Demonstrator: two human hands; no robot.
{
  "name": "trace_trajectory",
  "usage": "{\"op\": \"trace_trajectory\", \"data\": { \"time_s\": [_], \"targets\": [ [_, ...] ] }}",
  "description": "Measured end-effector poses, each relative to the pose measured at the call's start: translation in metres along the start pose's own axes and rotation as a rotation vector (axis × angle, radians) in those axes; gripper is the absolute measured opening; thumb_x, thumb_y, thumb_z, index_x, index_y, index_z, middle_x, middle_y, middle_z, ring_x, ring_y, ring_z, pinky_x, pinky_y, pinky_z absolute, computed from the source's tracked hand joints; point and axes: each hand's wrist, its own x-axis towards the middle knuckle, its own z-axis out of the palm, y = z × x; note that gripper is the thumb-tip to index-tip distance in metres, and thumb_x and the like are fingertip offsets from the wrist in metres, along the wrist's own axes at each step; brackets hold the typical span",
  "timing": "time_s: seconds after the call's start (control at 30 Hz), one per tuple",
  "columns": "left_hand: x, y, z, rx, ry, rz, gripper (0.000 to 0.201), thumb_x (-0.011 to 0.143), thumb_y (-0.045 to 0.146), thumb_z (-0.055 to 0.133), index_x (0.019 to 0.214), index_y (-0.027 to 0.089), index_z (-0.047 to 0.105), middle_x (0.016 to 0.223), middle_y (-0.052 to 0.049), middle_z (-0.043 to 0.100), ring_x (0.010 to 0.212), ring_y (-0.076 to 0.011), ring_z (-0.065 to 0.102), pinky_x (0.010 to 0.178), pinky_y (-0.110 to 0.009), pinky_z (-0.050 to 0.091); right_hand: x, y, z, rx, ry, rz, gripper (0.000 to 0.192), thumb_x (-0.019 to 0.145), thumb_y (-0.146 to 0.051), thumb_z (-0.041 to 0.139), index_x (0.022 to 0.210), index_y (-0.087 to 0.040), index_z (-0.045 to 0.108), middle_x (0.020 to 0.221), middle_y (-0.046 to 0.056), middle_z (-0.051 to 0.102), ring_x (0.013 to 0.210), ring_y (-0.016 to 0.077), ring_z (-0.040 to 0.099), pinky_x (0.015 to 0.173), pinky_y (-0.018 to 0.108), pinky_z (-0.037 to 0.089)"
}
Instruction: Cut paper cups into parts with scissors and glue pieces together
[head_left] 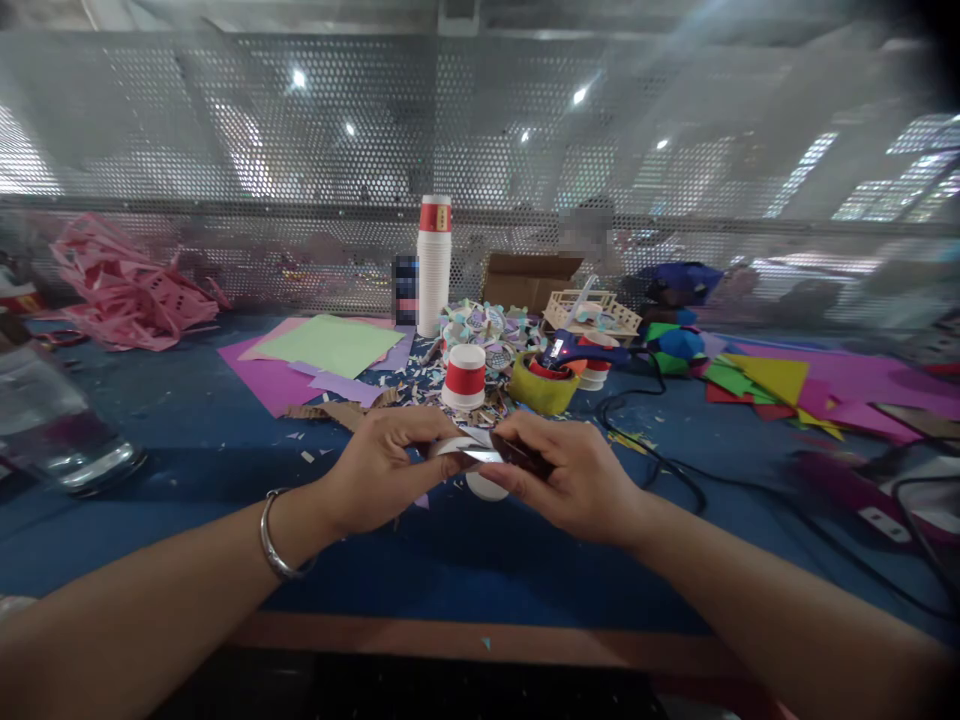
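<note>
My left hand (394,465), with a silver bangle on its wrist, is closed with thumb and fingers on a small white piece (446,446). Facing it, my right hand (574,470) pinches a dark, shiny-surfaced object, mostly covered by its fingers. Between the fingertips a flat silvery piece (481,453) catches the light; its exact kind is unclear. Just below the fingers a white round shape (487,487) shows on or above the blue table. Beyond my hands stands an upside-down red and white paper cup (465,378).
Behind are a tall cup stack (434,270), paper scraps (491,335), a yellow tape roll (546,385) and a blue glue gun (589,352) with a black cable (694,470). Coloured sheets (330,345) lie left; a glass (67,430) stands far left. A perforated screen (360,130) rises behind.
</note>
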Motion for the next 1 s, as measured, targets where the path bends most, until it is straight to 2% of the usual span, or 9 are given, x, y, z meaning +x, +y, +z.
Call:
{"op": "trace_trajectory", "data": {
  "time_s": [0.3,0.57,0.83,1.0],
  "targets": [
    [0.0008,0.0032,-0.0025,0.009,-0.028,-0.015,0.019,0.09,0.027,0.07,0.077,0.013,0.072,0.065,0.001,0.058,0.061,-0.0094,0.051,0.058,-0.024,0.04,-0.0022,-0.0019,-0.0015,0.038,-0.028,-0.019,0.029,0.098,-0.04,0.06,0.081,-0.017,0.055,0.063,-0.005,0.047,0.053,0.0071,0.039,0.051,0.022,0.03],
    [0.0027,0.0026,-0.0013,-0.013,-0.023,-0.07,0.015,0.087,0.026,0.072,0.078,0.014,0.073,0.065,0.001,0.061,0.061,-0.0093,0.052,0.056,-0.023,0.04,-0.0013,-0.0035,-0.0009,0.032,-0.016,-0.004,0.03,0.098,-0.037,0.06,0.077,-0.017,0.054,0.063,-0.005,0.045,0.054,0.007,0.037,0.051,0.022,0.03],
    [0.0063,-0.0011,0.0002,-0.205,-0.072,-0.178,0.014,0.085,0.021,0.071,0.072,0.015,0.071,0.063,0.001,0.062,0.057,-0.008,0.052,0.053,-0.02,0.041,-0.0011,-0.0038,0.0008,0.091,-0.028,0.048,0.031,0.099,-0.036,0.059,0.075,-0.017,0.053,0.063,-0.005,0.045,0.054,0.0071,0.038,0.05,0.022,0.03],
    [0.0079,-0.002,-0.0001,-0.25,-0.096,-0.206,0.009,0.084,0.022,0.071,0.08,0.014,0.073,0.068,-0.001,0.067,0.061,-0.0087,0.054,0.055,-0.02,0.044,0.0002,-0.0049,0.0002,0.114,-0.026,0.053,0.034,0.099,-0.038,0.058,0.072,-0.018,0.049,0.062,-0.006,0.042,0.054,0.0072,0.035,0.05,0.023,0.029]
  ]
}}
